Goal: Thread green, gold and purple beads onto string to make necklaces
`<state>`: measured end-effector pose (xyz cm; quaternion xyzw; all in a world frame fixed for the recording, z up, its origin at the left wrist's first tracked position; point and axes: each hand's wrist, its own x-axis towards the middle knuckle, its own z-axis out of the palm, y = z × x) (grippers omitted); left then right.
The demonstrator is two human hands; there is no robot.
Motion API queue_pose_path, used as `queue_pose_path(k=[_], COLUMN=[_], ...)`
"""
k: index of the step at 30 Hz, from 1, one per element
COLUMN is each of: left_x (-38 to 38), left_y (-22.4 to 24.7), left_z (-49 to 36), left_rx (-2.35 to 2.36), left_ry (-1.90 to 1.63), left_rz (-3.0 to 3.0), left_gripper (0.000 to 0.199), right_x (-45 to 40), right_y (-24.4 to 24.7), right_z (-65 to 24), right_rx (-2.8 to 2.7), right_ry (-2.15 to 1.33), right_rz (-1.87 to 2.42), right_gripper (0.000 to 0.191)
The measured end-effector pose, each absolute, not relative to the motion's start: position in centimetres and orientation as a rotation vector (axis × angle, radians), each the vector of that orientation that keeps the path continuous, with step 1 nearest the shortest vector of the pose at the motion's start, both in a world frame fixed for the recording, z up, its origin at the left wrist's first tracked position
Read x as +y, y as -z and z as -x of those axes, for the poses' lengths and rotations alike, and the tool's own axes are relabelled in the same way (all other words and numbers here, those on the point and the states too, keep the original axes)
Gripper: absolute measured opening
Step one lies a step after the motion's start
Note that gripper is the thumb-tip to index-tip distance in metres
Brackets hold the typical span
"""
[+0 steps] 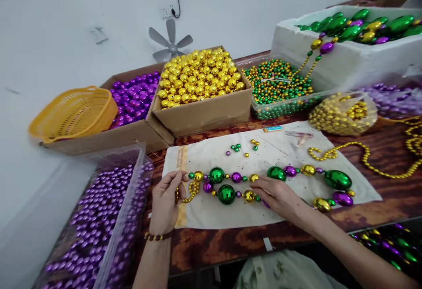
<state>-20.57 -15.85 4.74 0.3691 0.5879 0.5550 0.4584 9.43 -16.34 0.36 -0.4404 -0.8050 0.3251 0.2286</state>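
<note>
A bead necklace (236,177) of green, purple and gold balls and ovals lies looped on a white cloth (211,153). My left hand (166,194) is closed in a pinch at its left end, beside a small green bead (191,175). Strands of small gold beads (194,189) hang close to those fingers. Further right, my right hand (277,194) has its fingers closed on the strand, at a gold bead (253,178); it hides part of the loop. Several loose small green beads (236,147) and gold beads (253,142) lie on the cloth above.
Boxes of purple balls (135,95) and gold balls (201,78) stand behind the cloth, with a yellow basket (74,113). A clear tub of purple beads (99,214) is at left. Scissors (298,135) lie on the cloth; a foam box (306,56) stands back right.
</note>
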Motion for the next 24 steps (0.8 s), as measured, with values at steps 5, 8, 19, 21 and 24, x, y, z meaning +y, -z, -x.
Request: queue_pose_path(k=[5,8,19,21,24], left_x=[-12.2,-10.4,-12.7,-13.7,-14.6], left_y=[-5.4,-4.7,-0.5,0.0,0.8], left_z=[20.1,20.3,18.5,17.2,16.4], left_rx=[1.439,1.498,1.743,1.666,1.623], left_ry=[-1.306,-1.265,-0.913,-0.832,-0.732], left_rz=[-1.107,-1.168,-1.559,-1.644,-1.715], left_gripper=[0.024,0.027,0.024,0.022,0.020], right_x=[-18.0,-17.9,-19.3,-20.3,-22.1], right_y=[0.4,0.6,0.9,1.0,1.7], right_z=[-6.7,-3.8,-4.5,-6.0,-8.3], right_rx=[-2.277,-2.309,-2.392,-2.329,-2.188], right_ry=[-0.745,-0.614,-0.611,-0.635,-0.667], right_rz=[1.175,1.204,1.206,1.221,1.304], right_gripper=[0.025,0.051,0.046,0.041,0.037])
